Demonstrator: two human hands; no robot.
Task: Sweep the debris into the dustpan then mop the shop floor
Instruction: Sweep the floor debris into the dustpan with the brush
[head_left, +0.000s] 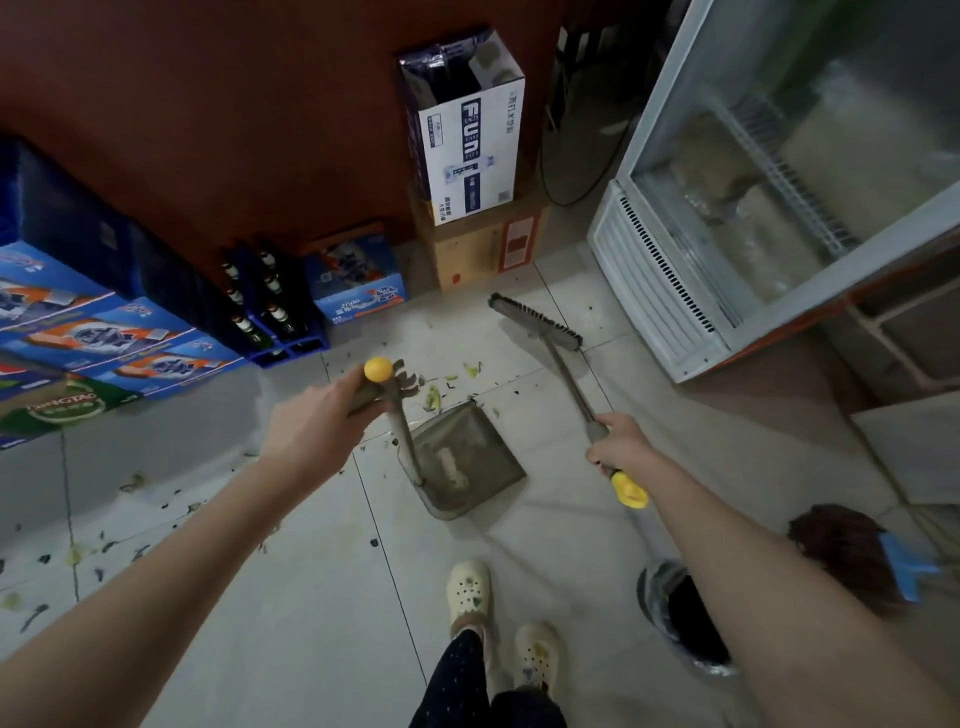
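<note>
My left hand (317, 415) grips the yellow-capped top of the dustpan's upright handle. The grey dustpan (462, 462) sits on the tiled floor just ahead of my feet, its mouth facing away from me. My right hand (618, 444) holds the broom (535, 319) by its grey grip, the yellow handle end sticking out behind the hand. The broom's dark bristle head is on the floor beyond the dustpan, near the fridge. Green and dark debris (441, 389) lies between broom and dustpan, and more debris is scattered over the floor at the left (104, 545).
A glass-door fridge (779, 208) stands at the right. Stacked drink cartons (104, 332), a bottle crate (270, 312) and cardboard boxes (467, 156) line the far wall. A mop (857, 551) and a black bucket (685, 618) sit at my right.
</note>
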